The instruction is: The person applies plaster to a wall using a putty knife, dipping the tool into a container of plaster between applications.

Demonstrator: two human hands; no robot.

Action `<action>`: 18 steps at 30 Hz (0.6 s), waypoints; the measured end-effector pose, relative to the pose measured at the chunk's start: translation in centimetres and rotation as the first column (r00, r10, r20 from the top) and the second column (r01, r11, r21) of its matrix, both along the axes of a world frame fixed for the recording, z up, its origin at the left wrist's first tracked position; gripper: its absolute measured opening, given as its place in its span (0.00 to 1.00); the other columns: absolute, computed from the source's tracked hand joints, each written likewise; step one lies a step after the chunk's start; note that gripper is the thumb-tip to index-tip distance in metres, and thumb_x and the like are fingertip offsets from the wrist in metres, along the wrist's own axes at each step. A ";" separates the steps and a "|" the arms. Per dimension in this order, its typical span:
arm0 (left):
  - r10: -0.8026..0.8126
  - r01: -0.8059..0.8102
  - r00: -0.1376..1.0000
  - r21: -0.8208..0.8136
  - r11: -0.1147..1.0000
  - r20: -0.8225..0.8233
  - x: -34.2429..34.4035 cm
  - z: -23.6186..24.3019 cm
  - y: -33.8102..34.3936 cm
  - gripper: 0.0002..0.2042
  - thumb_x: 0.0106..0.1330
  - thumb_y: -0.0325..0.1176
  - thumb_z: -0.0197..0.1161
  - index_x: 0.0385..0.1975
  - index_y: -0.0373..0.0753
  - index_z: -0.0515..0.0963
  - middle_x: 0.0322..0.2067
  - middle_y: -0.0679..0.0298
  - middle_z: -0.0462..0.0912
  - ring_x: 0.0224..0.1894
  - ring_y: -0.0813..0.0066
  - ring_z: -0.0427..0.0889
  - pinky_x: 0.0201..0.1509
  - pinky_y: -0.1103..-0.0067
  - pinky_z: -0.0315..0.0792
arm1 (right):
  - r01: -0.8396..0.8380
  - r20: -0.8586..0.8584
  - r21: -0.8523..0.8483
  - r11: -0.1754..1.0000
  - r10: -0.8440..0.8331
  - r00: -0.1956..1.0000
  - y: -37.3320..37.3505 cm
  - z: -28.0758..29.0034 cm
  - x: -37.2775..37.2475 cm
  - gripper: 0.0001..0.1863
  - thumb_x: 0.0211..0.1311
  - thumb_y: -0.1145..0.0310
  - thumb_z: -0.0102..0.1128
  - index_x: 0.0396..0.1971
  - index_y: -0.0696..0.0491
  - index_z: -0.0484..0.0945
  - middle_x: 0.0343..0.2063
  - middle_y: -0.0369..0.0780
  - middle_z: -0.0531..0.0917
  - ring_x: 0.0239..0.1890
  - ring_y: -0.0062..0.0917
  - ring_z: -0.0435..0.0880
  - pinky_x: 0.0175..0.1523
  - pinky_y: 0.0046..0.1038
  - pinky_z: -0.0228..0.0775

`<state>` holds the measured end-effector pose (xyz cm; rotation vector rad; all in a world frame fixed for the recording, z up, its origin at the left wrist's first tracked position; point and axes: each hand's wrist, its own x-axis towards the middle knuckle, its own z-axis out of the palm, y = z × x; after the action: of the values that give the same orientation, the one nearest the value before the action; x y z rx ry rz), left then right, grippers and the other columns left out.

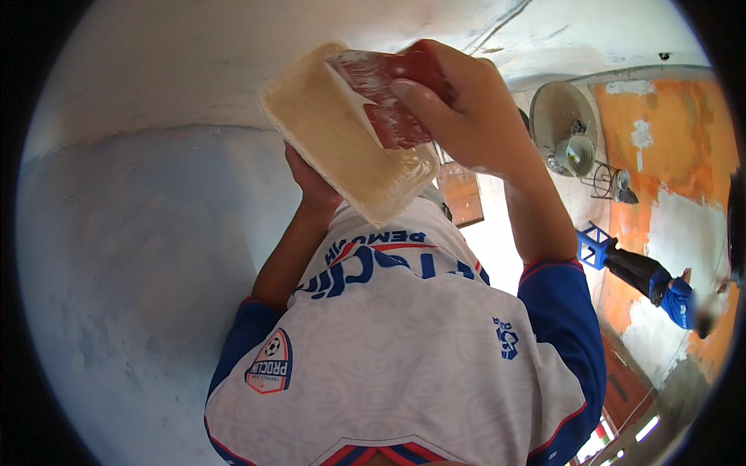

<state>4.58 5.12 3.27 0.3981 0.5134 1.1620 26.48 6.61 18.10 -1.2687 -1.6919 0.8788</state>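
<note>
My left hand (312, 180) holds a rectangular cream-coloured board (334, 128) from beneath and at its left side. Most of that hand's fingers are hidden behind the board. In my right hand (478, 109) is a red flat scraper (395, 123), gripped with the thumb on its near face and the fingers behind. White paste streaks the scraper's blade, and its edge lies against the upper right part of the board. Pale, wet-looking paste coats the board's right corner.
A bluish-white plastered wall (140, 256) stands close on my left. To the right are a large round basin (561, 105), a bucket (576, 155) and a metal-framed stand (603, 180). Farther off, a person (674, 299) in blue is by a blue stool (593, 245) near a patchy orange wall (660, 147).
</note>
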 end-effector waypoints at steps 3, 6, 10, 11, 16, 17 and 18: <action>0.005 -0.005 0.997 0.001 1.000 0.074 -0.5 -0.8 -0.4 0.32 0.76 0.59 0.42 0.71 0.44 0.63 0.62 0.56 0.75 0.63 0.63 0.78 0.64 0.66 0.78 | 0.019 -0.027 -0.085 0.996 -0.022 0.999 -1.1 1.4 0.2 0.09 0.68 0.72 0.61 0.43 0.61 0.80 0.29 0.38 0.87 0.29 0.16 0.81 0.37 0.22 0.74; -0.054 0.052 0.984 0.016 0.999 0.168 -0.8 -2.1 -0.6 0.31 0.75 0.56 0.46 0.71 0.44 0.64 0.62 0.55 0.75 0.62 0.63 0.79 0.63 0.67 0.79 | 0.038 0.051 -0.129 0.991 -0.032 0.998 -2.7 2.9 -0.3 0.08 0.67 0.73 0.61 0.41 0.61 0.81 0.25 0.39 0.86 0.25 0.19 0.82 0.35 0.23 0.74; -0.155 0.153 0.947 0.027 0.988 0.280 -1.7 -4.7 -1.0 0.29 0.75 0.53 0.52 0.70 0.44 0.65 0.62 0.53 0.76 0.61 0.63 0.79 0.63 0.68 0.79 | -0.104 0.129 -0.021 0.994 0.106 0.986 -3.9 2.9 -3.1 0.08 0.65 0.74 0.60 0.41 0.61 0.81 0.25 0.48 0.86 0.24 0.36 0.87 0.33 0.29 0.77; -0.180 0.182 0.935 0.022 0.983 0.305 -2.0 -5.4 -1.2 0.29 0.75 0.52 0.53 0.70 0.44 0.66 0.61 0.53 0.76 0.61 0.63 0.80 0.63 0.68 0.79 | -0.114 0.152 -0.034 0.993 0.118 0.981 -3.9 2.6 -3.8 0.08 0.66 0.73 0.61 0.40 0.61 0.81 0.25 0.48 0.85 0.24 0.38 0.87 0.32 0.31 0.76; -0.265 0.284 0.907 -0.009 0.959 0.326 -3.4 -6.7 -1.3 0.26 0.75 0.47 0.58 0.70 0.44 0.67 0.61 0.53 0.77 0.60 0.63 0.80 0.61 0.69 0.81 | -0.118 0.260 -0.075 0.990 0.134 0.956 -4.8 0.3 -6.8 0.09 0.69 0.70 0.61 0.39 0.61 0.78 0.24 0.52 0.82 0.28 0.49 0.84 0.34 0.41 0.74; -0.266 0.284 0.908 -0.008 0.959 0.322 -3.4 -6.8 -1.3 0.27 0.75 0.48 0.57 0.70 0.44 0.67 0.61 0.53 0.77 0.60 0.63 0.80 0.61 0.69 0.80 | -0.121 0.274 -0.070 0.990 0.136 0.952 -4.9 0.0 -7.1 0.08 0.69 0.70 0.60 0.39 0.61 0.78 0.24 0.52 0.82 0.28 0.49 0.84 0.34 0.41 0.74; -0.270 0.287 0.908 -0.006 0.958 0.321 -3.6 -6.9 -1.3 0.27 0.75 0.49 0.56 0.70 0.44 0.67 0.61 0.53 0.77 0.60 0.63 0.80 0.61 0.69 0.80 | -0.165 0.304 -0.201 0.966 0.222 0.927 -4.8 0.1 -7.4 0.08 0.70 0.71 0.59 0.40 0.60 0.78 0.24 0.52 0.82 0.29 0.51 0.83 0.36 0.43 0.74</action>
<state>1.02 3.87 -3.61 0.2218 0.1956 0.9093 19.11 1.85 18.18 -1.4410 -2.0665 0.9922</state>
